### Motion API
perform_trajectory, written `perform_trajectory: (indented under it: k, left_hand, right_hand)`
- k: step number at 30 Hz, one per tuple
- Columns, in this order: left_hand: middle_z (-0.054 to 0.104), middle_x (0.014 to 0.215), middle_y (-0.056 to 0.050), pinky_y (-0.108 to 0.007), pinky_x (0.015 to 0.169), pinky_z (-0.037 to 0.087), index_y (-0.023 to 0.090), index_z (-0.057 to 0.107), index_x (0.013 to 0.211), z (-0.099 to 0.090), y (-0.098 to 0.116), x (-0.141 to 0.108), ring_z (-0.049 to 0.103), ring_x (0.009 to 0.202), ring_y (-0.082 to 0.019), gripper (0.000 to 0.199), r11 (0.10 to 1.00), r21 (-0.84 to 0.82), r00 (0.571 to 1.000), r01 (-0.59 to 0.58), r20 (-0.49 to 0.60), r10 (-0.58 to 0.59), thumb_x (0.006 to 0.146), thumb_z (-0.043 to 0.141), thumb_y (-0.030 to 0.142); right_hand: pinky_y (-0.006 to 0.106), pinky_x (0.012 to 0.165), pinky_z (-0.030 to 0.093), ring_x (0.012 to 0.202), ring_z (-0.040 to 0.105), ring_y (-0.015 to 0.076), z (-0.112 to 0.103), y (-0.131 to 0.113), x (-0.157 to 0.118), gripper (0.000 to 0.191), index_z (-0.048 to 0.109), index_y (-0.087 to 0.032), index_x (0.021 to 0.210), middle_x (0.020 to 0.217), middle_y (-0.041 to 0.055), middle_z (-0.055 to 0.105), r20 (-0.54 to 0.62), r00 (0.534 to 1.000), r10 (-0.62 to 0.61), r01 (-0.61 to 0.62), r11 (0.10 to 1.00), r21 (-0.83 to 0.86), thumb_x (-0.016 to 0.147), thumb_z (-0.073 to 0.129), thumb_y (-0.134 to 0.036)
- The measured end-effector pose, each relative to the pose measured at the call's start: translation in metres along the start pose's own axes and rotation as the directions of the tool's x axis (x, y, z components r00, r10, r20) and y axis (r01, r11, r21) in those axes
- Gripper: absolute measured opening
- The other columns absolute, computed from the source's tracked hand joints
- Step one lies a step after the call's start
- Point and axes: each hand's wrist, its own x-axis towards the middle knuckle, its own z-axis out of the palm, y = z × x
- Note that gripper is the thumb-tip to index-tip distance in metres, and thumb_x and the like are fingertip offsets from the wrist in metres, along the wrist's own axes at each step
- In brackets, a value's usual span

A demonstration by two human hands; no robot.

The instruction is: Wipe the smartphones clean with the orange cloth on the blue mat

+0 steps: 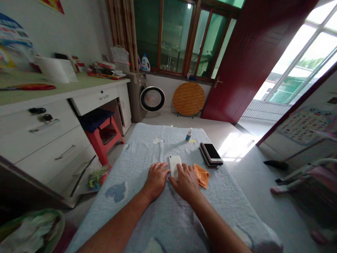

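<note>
A white smartphone (174,162) lies on the light blue bed cover, its back with the camera facing up. Curled against the phone's left edge are the fingers of my left hand (157,180), gripping it from that side. My right hand (187,182) lies over the phone's lower right part, fingers on its back and thumb by the bottom end, hiding that part. Just right of this hand is a crumpled orange cloth (202,176). Farther right sits a stack of phones or tablets (212,153), the top one screen up. A small spray bottle (189,135) stands beyond.
The bed cover (147,144) spreads under everything. To the left are a white desk (60,126) and a red stool (105,135). A washing machine (137,95) with its door open and a round wooden tabletop (189,99) stand at the back. A dark red door (244,66) is at right.
</note>
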Motion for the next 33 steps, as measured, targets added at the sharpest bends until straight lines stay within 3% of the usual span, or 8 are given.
perform_trajectory:
  k: [3, 6, 14, 23, 27, 33]
  left_hand:
    - [0.059, 0.129, -0.003, -0.047, 0.108, 0.028, 0.025, 0.068, 0.107, 0.001, 0.000, -0.001, 0.044, 0.122, -0.025, 0.031, 0.999, -0.034, 1.000, -0.010, 0.025, 0.011, 0.088, 0.046, 0.014]
    - [0.059, 0.129, -0.003, -0.048, 0.109, 0.026, 0.025, 0.067, 0.111, 0.000, 0.000, -0.001, 0.044, 0.122, -0.025, 0.033, 0.998, -0.060, 0.999, -0.005, 0.049, 0.008, 0.088, 0.045, 0.013]
    - [0.062, 0.122, -0.004, -0.043, 0.105, 0.030, 0.024, 0.064, 0.116, -0.005, 0.005, 0.003, 0.049, 0.116, -0.023, 0.036, 0.993, -0.117, 0.997, 0.000, 0.071, 0.009, 0.088, 0.044, 0.013]
    - [0.062, 0.124, -0.005, -0.044, 0.107, 0.027, 0.023, 0.062, 0.117, -0.005, 0.005, 0.003, 0.049, 0.116, -0.023, 0.035, 0.993, -0.118, 0.999, 0.008, 0.053, -0.002, 0.087, 0.045, 0.014]
    - [0.062, 0.125, -0.005, -0.045, 0.107, 0.028, 0.023, 0.062, 0.118, -0.004, 0.003, 0.004, 0.049, 0.117, -0.023, 0.036, 0.993, -0.111, 0.999, 0.028, 0.038, -0.023, 0.087, 0.046, 0.015]
    - [0.061, 0.126, -0.006, -0.046, 0.107, 0.028, 0.022, 0.063, 0.116, -0.002, 0.001, 0.004, 0.049, 0.118, -0.024, 0.035, 0.995, -0.090, 0.998, 0.051, 0.043, -0.047, 0.087, 0.047, 0.014]
  right_hand:
    - [0.038, 0.085, 0.034, 0.098, 0.050, 0.0279, 0.009, -0.008, 0.003, 0.039, 0.056, -0.018, 0.105, 0.102, 0.0119, 0.058, 0.043, 0.996, 0.076, -0.074, 0.996, -0.043, 0.081, 0.057, -0.049]
    - [0.036, 0.086, 0.034, 0.099, 0.050, 0.0283, 0.013, -0.007, 0.003, 0.033, 0.058, -0.017, 0.100, 0.102, 0.0130, 0.059, 0.031, 0.996, 0.078, -0.077, 0.996, -0.038, 0.081, 0.056, -0.044]
    - [0.028, 0.070, 0.036, 0.084, 0.060, 0.0220, 0.002, -0.002, 0.010, 0.018, 0.060, -0.016, 0.092, 0.090, 0.0103, 0.066, 0.044, 0.993, 0.105, -0.108, 0.992, 0.067, 0.081, 0.050, -0.026]
    - [0.028, 0.073, 0.040, 0.084, 0.065, 0.0219, 0.007, 0.022, 0.012, 0.045, 0.054, -0.009, 0.126, 0.094, 0.0123, 0.071, -0.070, 0.968, 0.242, -0.219, 0.946, 0.238, 0.086, 0.035, -0.014]
    - [0.028, 0.077, 0.044, 0.087, 0.065, 0.0216, 0.018, 0.030, 0.017, 0.049, 0.058, -0.008, 0.124, 0.099, 0.0131, 0.071, -0.093, 0.949, 0.302, -0.251, 0.900, 0.357, 0.082, 0.033, -0.011]
    - [0.030, 0.090, 0.044, 0.101, 0.061, 0.0222, 0.038, 0.038, 0.022, 0.051, 0.062, -0.008, 0.119, 0.108, 0.0146, 0.068, -0.160, 0.953, 0.257, -0.174, 0.898, 0.404, 0.077, 0.034, -0.008]
